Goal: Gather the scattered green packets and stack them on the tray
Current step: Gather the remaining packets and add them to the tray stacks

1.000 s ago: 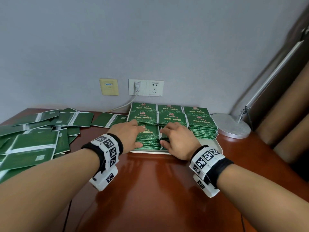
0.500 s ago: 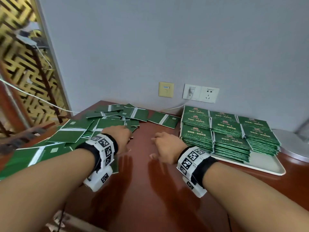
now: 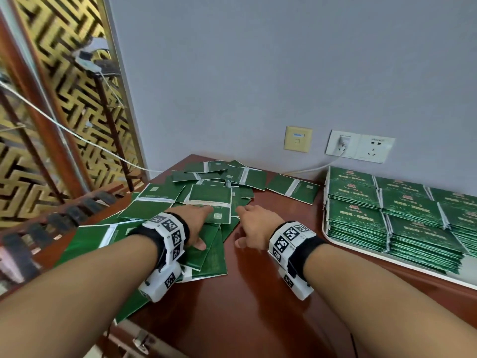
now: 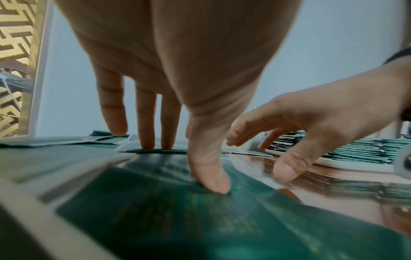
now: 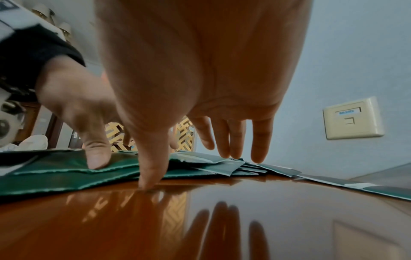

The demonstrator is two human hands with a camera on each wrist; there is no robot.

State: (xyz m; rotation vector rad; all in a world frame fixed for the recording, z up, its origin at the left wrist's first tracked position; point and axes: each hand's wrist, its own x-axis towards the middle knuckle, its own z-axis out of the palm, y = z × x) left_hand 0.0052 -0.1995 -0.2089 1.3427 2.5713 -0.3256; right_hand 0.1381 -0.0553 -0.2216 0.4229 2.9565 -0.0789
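Scattered green packets (image 3: 209, 200) lie in a loose overlapping pile on the left part of the wooden table. My left hand (image 3: 204, 227) lies flat on the pile, fingers straight, its thumb (image 4: 213, 184) pressing a green packet (image 4: 155, 202). My right hand (image 3: 245, 226) is at the pile's right edge, holding nothing. Its thumb (image 5: 149, 183) touches the bare wood and its straight fingers (image 5: 233, 149) hover over the packets (image 5: 211, 167). On the right, the white tray (image 3: 348, 245) carries several neat stacks of green packets (image 3: 387, 215).
One packet (image 3: 294, 188) lies apart between the pile and the tray. Bare glossy table (image 3: 258, 293) spreads in front of my hands. Wall sockets (image 3: 358, 146) with a plugged white cable sit behind. A gold lattice screen (image 3: 38, 125) stands past the table's left edge.
Both hands left the stacks on the tray and moved left to the scattered pile. My left hand came down onto the packets, and my view swung left with them.
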